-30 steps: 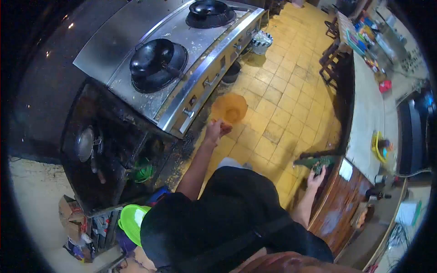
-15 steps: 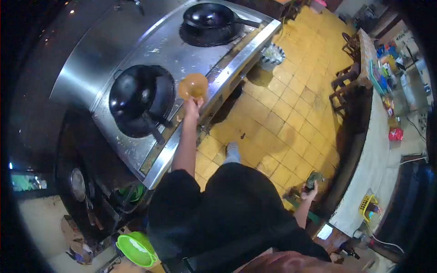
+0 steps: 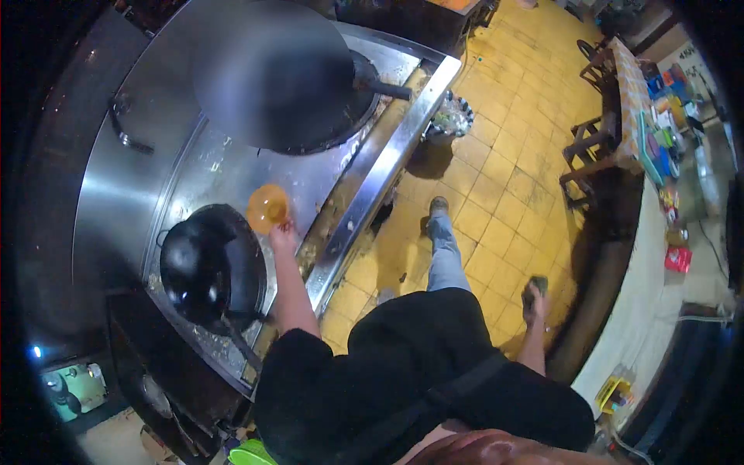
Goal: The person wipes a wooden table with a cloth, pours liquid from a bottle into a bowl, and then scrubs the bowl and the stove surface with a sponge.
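My left hand [image 3: 284,232] grips an orange plastic bowl [image 3: 267,208] by its near edge, holding it over the steel stove top [image 3: 232,170]. Just left of the bowl, a black wok [image 3: 194,267] sits on the near burner, its handle towards me. At the far burner is another dark wok [image 3: 310,116], partly veiled by a grey blur, with its handle [image 3: 387,90] pointing right. Low on my right side, my right hand [image 3: 533,308] is closed around a dark green scouring pad [image 3: 535,287], above the yellow floor.
A bin with a striped liner [image 3: 451,116] stands beside the stove's steel front edge [image 3: 387,163]. Across the yellow tiled floor [image 3: 496,194] are wooden stools [image 3: 585,151] and a long pale counter [image 3: 620,310] bearing a yellow basket [image 3: 612,395]. A ladle [image 3: 128,139] hangs at the back panel.
I have stepped forward along the stove; a foot now shows ahead. The bowl is further in over the stove top, beyond the near wok. The pad stays in my right hand.
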`<state>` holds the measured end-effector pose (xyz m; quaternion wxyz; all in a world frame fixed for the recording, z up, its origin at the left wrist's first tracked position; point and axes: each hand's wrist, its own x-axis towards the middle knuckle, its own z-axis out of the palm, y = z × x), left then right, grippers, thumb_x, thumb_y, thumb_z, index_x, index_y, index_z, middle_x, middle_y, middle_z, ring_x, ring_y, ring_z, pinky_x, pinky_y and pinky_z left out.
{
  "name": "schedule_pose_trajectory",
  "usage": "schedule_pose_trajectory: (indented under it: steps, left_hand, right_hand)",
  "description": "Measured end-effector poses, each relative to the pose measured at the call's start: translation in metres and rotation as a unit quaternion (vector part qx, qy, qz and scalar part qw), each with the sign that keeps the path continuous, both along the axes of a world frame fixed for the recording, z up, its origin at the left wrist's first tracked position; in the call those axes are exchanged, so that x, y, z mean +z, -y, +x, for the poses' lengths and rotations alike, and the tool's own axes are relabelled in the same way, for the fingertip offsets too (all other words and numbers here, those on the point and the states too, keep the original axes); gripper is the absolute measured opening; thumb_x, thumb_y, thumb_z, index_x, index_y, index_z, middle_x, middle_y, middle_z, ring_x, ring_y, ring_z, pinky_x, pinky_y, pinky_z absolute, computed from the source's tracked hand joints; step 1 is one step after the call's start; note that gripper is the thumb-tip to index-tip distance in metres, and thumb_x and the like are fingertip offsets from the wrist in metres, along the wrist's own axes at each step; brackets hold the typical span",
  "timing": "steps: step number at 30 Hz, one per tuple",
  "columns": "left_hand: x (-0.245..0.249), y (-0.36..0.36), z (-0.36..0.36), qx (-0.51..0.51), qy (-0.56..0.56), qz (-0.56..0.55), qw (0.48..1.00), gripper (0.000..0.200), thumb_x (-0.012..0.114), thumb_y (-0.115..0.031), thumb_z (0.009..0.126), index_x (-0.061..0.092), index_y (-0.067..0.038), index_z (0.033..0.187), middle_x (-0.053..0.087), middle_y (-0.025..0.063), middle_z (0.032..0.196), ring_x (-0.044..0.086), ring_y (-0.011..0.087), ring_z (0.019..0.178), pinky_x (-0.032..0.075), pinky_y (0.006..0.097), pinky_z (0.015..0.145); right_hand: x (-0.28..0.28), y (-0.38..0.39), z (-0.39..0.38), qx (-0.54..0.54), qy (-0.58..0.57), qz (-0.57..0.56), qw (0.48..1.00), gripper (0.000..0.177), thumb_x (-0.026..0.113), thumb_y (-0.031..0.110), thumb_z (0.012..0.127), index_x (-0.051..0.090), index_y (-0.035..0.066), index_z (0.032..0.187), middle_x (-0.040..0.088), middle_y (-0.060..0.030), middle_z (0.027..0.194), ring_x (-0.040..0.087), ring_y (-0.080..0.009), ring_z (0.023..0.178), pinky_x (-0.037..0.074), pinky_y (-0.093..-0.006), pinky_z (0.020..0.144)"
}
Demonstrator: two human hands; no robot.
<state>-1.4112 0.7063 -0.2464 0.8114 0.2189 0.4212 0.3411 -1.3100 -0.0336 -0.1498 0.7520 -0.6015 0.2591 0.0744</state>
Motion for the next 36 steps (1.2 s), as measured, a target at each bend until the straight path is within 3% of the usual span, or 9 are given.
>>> schedule_pose_trajectory:
  steps: [3, 7, 8, 9, 11, 18, 19, 20, 36]
  left_hand:
    - [-0.071, -0.028, -0.007, -0.101, -0.275, 0.466, 0.835, 0.031, 0.052, -0.018, 0.091, 0.046, 0.005, 0.111, 0.056, 0.0129, 0.088, 0.056, 0.0255, 0.075, 0.052, 0.0361, 0.071]
    - [-0.047, 0.029, 0.019, 0.225, -0.22, 0.041, 0.948, 0.048, 0.059, -0.029, 0.09, 0.043, 0.003, 0.122, 0.053, 0.0173, 0.099, 0.056, 0.0303, 0.072, 0.05, 0.041, 0.073]
    - [-0.077, 0.043, -0.005, 0.042, -0.479, 0.31, 0.82, 0.048, 0.059, -0.029, 0.09, 0.044, 0.004, 0.121, 0.053, 0.0185, 0.1, 0.056, 0.0315, 0.076, 0.05, 0.0417, 0.074]
    - [-0.107, 0.055, -0.027, 0.003, -0.72, 0.492, 0.49, 0.048, 0.058, -0.029, 0.091, 0.044, 0.005, 0.121, 0.053, 0.0197, 0.102, 0.056, 0.0327, 0.079, 0.049, 0.0424, 0.075]
    - [-0.01, 0.137, 0.058, 0.269, -0.516, 0.244, 0.776, 0.047, 0.058, -0.027, 0.091, 0.045, 0.006, 0.122, 0.053, 0.021, 0.107, 0.056, 0.0337, 0.091, 0.047, 0.0417, 0.079]
    - [0.053, 0.263, 0.215, 0.229, -0.738, 0.332, 0.541, 0.049, 0.059, -0.028, 0.089, 0.042, 0.008, 0.118, 0.047, 0.0247, 0.108, 0.048, 0.0358, 0.096, 0.042, 0.0454, 0.082]
    - [-0.008, 0.268, 0.191, 0.297, -0.605, 0.301, 0.675, 0.046, 0.057, -0.025, 0.088, 0.042, 0.007, 0.118, 0.047, 0.0254, 0.107, 0.047, 0.0365, 0.095, 0.041, 0.0461, 0.082]
    - [0.036, 0.269, 0.235, 0.252, -0.711, 0.314, 0.576, 0.044, 0.055, -0.021, 0.087, 0.041, 0.006, 0.119, 0.046, 0.0261, 0.108, 0.046, 0.0377, 0.097, 0.041, 0.0482, 0.083]
    - [0.006, 0.238, 0.389, 0.236, -0.829, 0.214, 0.46, 0.051, 0.041, -0.046, 0.093, 0.05, -0.001, 0.116, 0.049, 0.0159, 0.126, 0.047, 0.0337, 0.114, 0.033, 0.0495, 0.092]
  right_hand:
    - [-0.021, -0.069, 0.19, 0.092, 0.042, -0.042, 0.994, 0.029, 0.066, 0.012, 0.081, 0.059, 0.005, 0.108, 0.063, -0.0042, 0.095, 0.06, -0.0133, 0.078, 0.049, -0.0255, 0.068]
    - [0.02, -0.222, 0.404, 0.304, 0.153, -0.146, 0.929, 0.037, 0.064, 0.008, 0.083, 0.057, 0.001, 0.118, 0.065, -0.0072, 0.104, 0.063, -0.014, 0.09, 0.052, -0.0282, 0.075]
    - [0.024, -0.258, 0.448, 0.331, 0.187, -0.18, 0.907, 0.037, 0.063, 0.008, 0.084, 0.056, 0.0, 0.119, 0.065, -0.0078, 0.106, 0.063, -0.0152, 0.09, 0.052, -0.0286, 0.078]
    - [0.024, -0.295, 0.49, 0.348, 0.229, -0.184, 0.89, 0.037, 0.064, 0.01, 0.082, 0.057, 0.001, 0.117, 0.065, -0.0087, 0.105, 0.063, -0.016, 0.091, 0.051, -0.0303, 0.079]
    - [-0.011, -0.356, 0.578, 0.377, 0.368, -0.285, 0.801, 0.042, 0.069, 0.01, 0.073, 0.059, 0.005, 0.114, 0.066, -0.0158, 0.098, 0.064, -0.0275, 0.091, 0.05, -0.0372, 0.081]
    - [0.013, -0.499, 0.645, 0.511, 0.427, -0.52, 0.536, 0.021, 0.063, 0.006, 0.072, 0.068, 0.006, 0.092, 0.06, -0.0136, 0.097, 0.058, -0.0306, 0.098, 0.049, -0.0394, 0.083]
    - [0.002, -0.502, 0.646, 0.52, 0.427, -0.613, 0.415, 0.019, 0.063, 0.007, 0.072, 0.069, 0.007, 0.09, 0.063, -0.0133, 0.097, 0.06, -0.0301, 0.097, 0.05, -0.0383, 0.083]
    - [-0.011, -0.504, 0.647, 0.529, 0.42, -0.611, 0.412, 0.019, 0.063, 0.007, 0.072, 0.069, 0.007, 0.09, 0.063, -0.0133, 0.097, 0.06, -0.0301, 0.097, 0.05, -0.0383, 0.083]
    - [-0.083, -0.55, 0.647, 0.753, 0.326, -0.537, 0.197, 0.033, 0.053, 0.025, 0.077, 0.071, 0.001, 0.092, 0.067, -0.0184, 0.102, 0.065, -0.0327, 0.098, 0.051, -0.0403, 0.087]
